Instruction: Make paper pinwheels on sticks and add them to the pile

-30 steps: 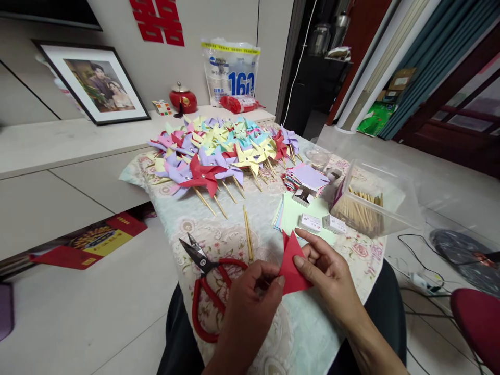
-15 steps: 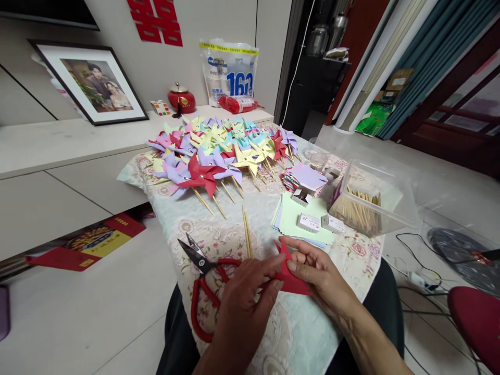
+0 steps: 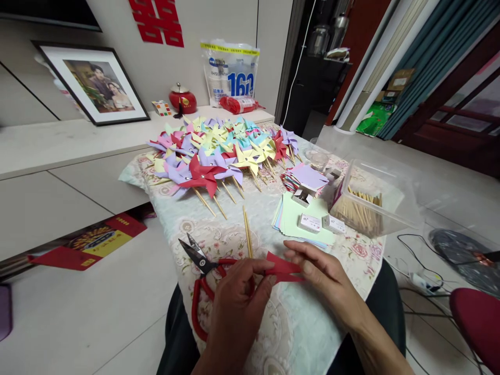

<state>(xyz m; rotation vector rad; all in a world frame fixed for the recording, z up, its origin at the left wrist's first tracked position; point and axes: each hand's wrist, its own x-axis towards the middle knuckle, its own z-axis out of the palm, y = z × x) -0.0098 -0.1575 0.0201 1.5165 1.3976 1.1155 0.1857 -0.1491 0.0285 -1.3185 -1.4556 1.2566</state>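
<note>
left hand (image 3: 238, 297) and right hand (image 3: 324, 276) both pinch folded red paper (image 3: 282, 266), fingers closed tight on it, held low just beside red scissors (image 3: 203, 284), right of them.

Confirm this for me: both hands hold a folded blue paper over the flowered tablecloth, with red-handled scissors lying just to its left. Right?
Not quite. The folded paper is red, not blue, as the head view shows. The rest stands: the left hand and the right hand both hold it over the flowered tablecloth, and the red-handled scissors lie just to its left.
</note>
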